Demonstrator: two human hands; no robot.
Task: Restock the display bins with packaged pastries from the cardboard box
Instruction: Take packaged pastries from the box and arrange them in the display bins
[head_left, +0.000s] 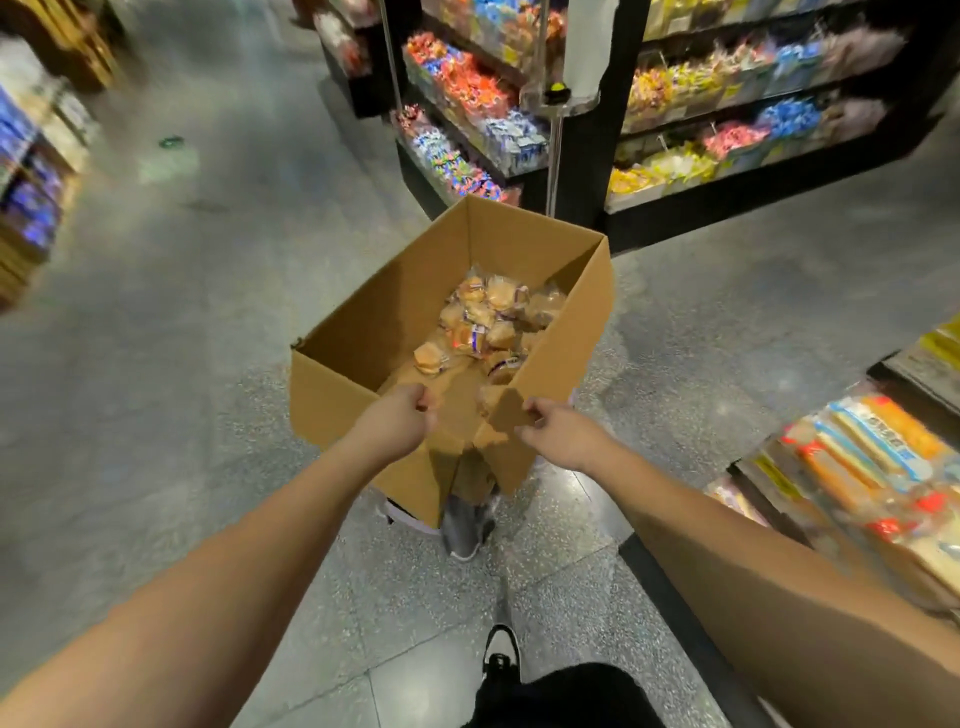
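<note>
**At centre frame: open cardboard box held by its near edge**

At centre, slightly toward 12 o'clock, sits the cardboard box (363, 332), open-topped, tilted, held above the grey speckled floor (171, 322). Inside, toward its 1 o'clock corner, lies a loose heap of packaged pastries (488, 322), clear-wrapped, golden-brown. At the box's 6 o'clock edge grips the left hand (397, 418), fingers curled over the rim. Just toward 3 o'clock from it pinches the right hand (553, 431), fingers closed on a torn, bent cardboard flap (506, 410). Beneath the box, at 6 o'clock, shows a shoe (465, 530), partly hidden; further down, a black-and-white shoe (501, 654). At 1 o'clock stand black display shelves (592, 171) holding bins of bright wrapped sweets, blurred. At 4 o'clock rests a low display of orange and blue packets (857, 462).
</note>
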